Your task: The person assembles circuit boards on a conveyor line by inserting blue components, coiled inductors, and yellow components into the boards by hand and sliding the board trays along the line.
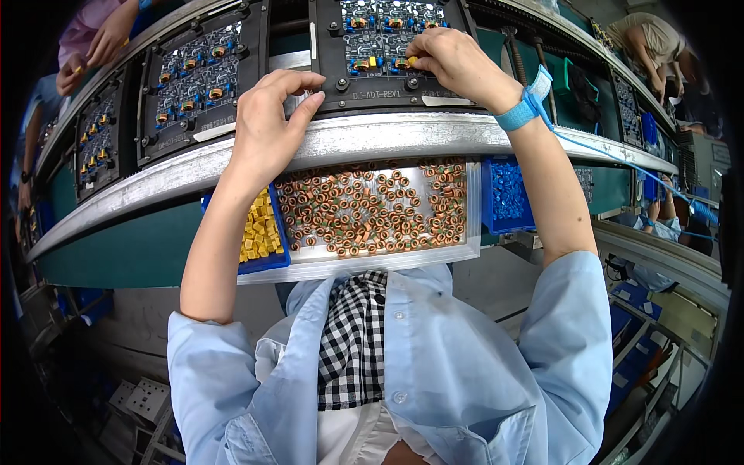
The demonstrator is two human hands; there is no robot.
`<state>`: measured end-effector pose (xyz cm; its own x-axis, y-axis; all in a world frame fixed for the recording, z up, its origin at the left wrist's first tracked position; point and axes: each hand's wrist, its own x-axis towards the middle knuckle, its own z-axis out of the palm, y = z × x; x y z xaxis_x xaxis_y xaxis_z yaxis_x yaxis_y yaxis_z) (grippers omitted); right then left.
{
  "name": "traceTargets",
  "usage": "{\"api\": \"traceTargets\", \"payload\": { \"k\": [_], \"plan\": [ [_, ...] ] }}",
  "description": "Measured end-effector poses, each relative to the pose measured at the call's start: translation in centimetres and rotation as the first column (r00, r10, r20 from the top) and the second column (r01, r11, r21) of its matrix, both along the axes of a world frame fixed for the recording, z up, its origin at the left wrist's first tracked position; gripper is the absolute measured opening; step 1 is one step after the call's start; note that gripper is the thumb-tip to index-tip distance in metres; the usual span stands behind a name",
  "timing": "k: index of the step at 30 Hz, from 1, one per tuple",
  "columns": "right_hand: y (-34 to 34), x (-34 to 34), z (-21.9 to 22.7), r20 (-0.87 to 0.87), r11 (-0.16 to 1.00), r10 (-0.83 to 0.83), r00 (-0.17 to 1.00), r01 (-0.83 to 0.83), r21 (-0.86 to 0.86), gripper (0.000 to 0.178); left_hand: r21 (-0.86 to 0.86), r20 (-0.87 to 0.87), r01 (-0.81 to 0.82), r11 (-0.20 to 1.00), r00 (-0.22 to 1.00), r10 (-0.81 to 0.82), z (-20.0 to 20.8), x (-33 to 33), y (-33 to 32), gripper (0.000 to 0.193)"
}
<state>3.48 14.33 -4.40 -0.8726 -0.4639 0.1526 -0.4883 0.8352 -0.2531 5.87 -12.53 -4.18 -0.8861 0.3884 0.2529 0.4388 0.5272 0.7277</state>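
My right hand is over the black carrier, its thumb and fingertips closed on a small yellow block component at the near right circuit board. Beside it, another yellow block stands on the neighbouring board. These boards bear copper-wound ring coils and blue parts. My left hand rests at the carrier's near left corner, thumb and fingers apart with nothing in them. A blue wrist strap with a coiled cord circles my right wrist.
Below the metal rail are a blue bin of yellow blocks, a tray of ring coils and a bin of blue parts. Another loaded carrier is at left. Other people work at left and far right.
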Motion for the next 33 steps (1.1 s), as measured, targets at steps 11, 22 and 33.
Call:
{"api": "traceTargets", "payload": {
  "k": [11,22,33],
  "plan": [
    [-0.1,0.6,0.9,-0.202,0.980,0.018,0.979,0.023,0.198,0.010,-0.014,-0.113,0.056,0.998,0.992,-0.057,0.1,1.0,0.5,0.015],
    [4.5,4.5,1.6,0.143,0.773,-0.617,0.774,0.630,-0.073,0.028,-0.447,-0.640,-0.182,0.876,0.749,-0.171,-1.7,1.1,1.0,0.010],
    [0.5,3.4,-0.5,0.215,0.802,-0.524,0.824,0.563,-0.199,0.022,-0.431,-0.626,-0.266,0.862,0.776,-0.074,-2.2,1.8,-3.6,0.008]
  ]
}}
